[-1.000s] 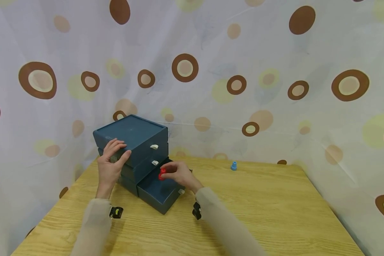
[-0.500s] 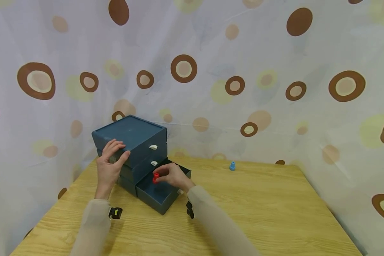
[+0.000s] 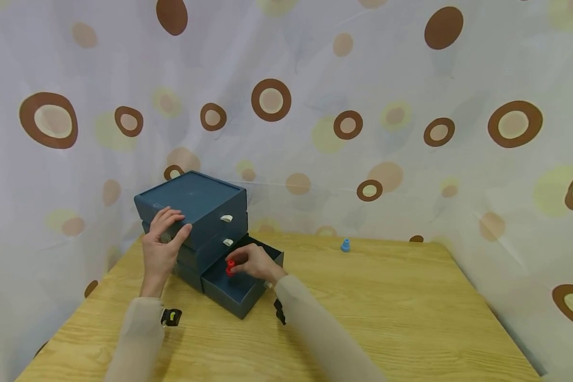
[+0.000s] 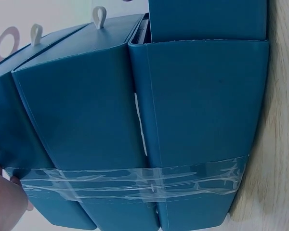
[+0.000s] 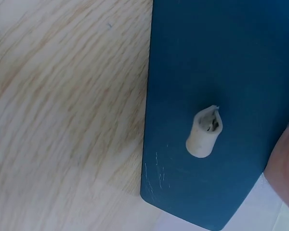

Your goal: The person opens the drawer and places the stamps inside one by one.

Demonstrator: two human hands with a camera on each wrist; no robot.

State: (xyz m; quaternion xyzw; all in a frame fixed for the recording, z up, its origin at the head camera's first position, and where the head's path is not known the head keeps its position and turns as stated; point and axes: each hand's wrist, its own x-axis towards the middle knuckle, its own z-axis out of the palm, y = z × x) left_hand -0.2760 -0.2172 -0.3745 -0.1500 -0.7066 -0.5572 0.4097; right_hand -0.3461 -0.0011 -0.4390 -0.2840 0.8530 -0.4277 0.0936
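Observation:
A dark blue drawer unit stands on the table, its bottom drawer pulled out. Thumb and index finger of my right hand pinch a small red stepped plastic piece inside or just above that drawer; whether it touches the drawer floor I cannot tell. Against the unit's upper left edge rests my left hand, thumb and fingers spread. The left wrist view catches part of this hand by the top drawer. Only the edge of the right hand enters the right wrist view, and the red piece is hidden there.
A similar blue piece stands on the wooden table towards the back. White pull loops mark the drawer fronts; one loop is close in the right wrist view. Clear tape binds the unit's side. A patterned curtain surrounds the table.
My right hand has carried the red piece left and slightly down over the bottom drawer, barely moving in the last half second. The left hand stays in place on the unit.

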